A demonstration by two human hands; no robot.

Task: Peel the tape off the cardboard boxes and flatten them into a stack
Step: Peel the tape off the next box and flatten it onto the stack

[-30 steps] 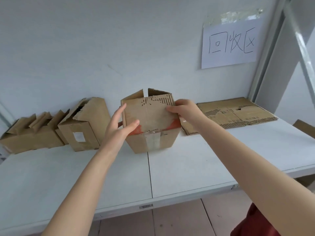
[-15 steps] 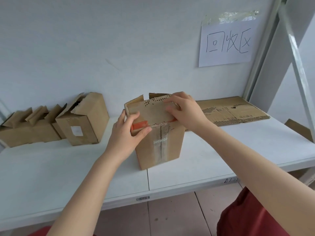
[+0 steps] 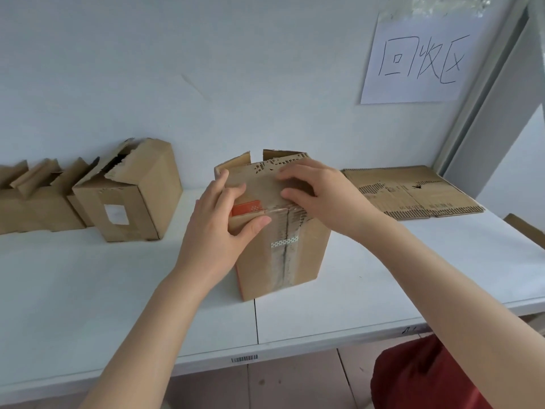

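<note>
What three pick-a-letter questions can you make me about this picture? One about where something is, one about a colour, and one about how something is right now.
1. Where is the flattened cardboard?
A. On the table, right of the box.
B. On the floor.
C. Inside the box.

2. What colour is the strip by the thumb of the left hand?
A. Blue.
B. Red-orange.
C. Green.

3. How is the box that the left hand and right hand hold?
A. Squashed flat.
B. Lifted in the air.
C. Standing on the table.

Answers: 1 A, it lies on the table, right of the box. 2 B, the strip shows red-orange on the brown front. 3 C, its bottom sits on the table.
</note>
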